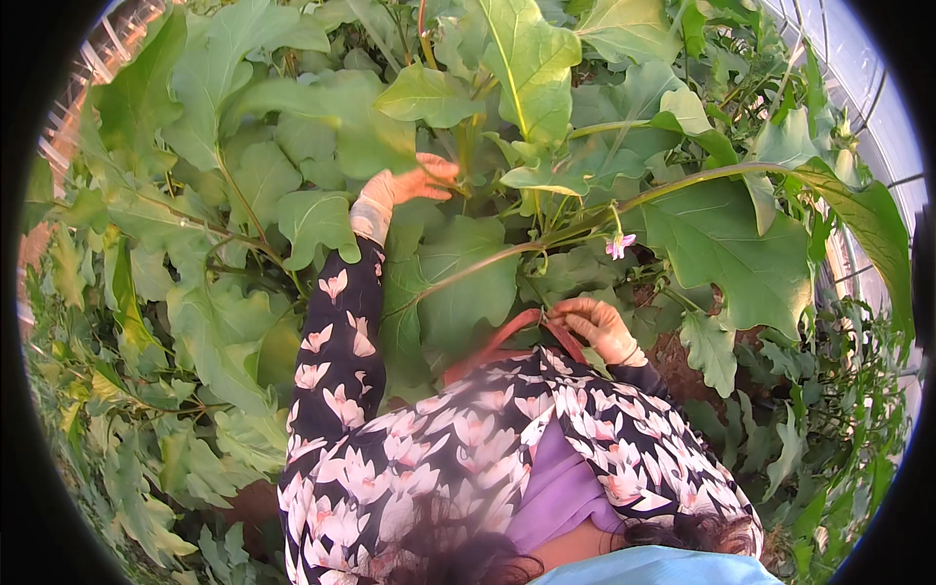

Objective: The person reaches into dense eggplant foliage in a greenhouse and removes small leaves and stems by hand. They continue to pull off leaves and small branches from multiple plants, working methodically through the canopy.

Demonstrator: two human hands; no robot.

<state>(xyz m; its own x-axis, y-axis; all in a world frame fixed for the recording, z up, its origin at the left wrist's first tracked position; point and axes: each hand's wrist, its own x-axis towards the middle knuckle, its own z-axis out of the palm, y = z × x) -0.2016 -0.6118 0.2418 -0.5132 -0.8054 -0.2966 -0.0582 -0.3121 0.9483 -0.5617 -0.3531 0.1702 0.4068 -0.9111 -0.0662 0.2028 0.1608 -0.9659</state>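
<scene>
My left hand [424, 178], in a pale glove or cuff at the wrist, reaches among the leaves with its fingers near a green plant stem; whether it grips the stem cannot be told. My right hand [594, 325] is close to my chest, thumb and fingers pinched together at a reddish strap [514, 329]. What lies between those fingertips is too small to tell. A long leafy branch [578, 230] crosses before me, above my right hand. A pale purple flower [619, 246] hangs from it.
Dense broad-leaved plants, which look like eggplant, surround me. A large leaf [530, 66] stands up ahead, and another leaf [731, 252] spreads at the right. Clear plastic sheeting on curved frames [870, 102] rises at the far right. Brown soil [669, 355] shows between leaves.
</scene>
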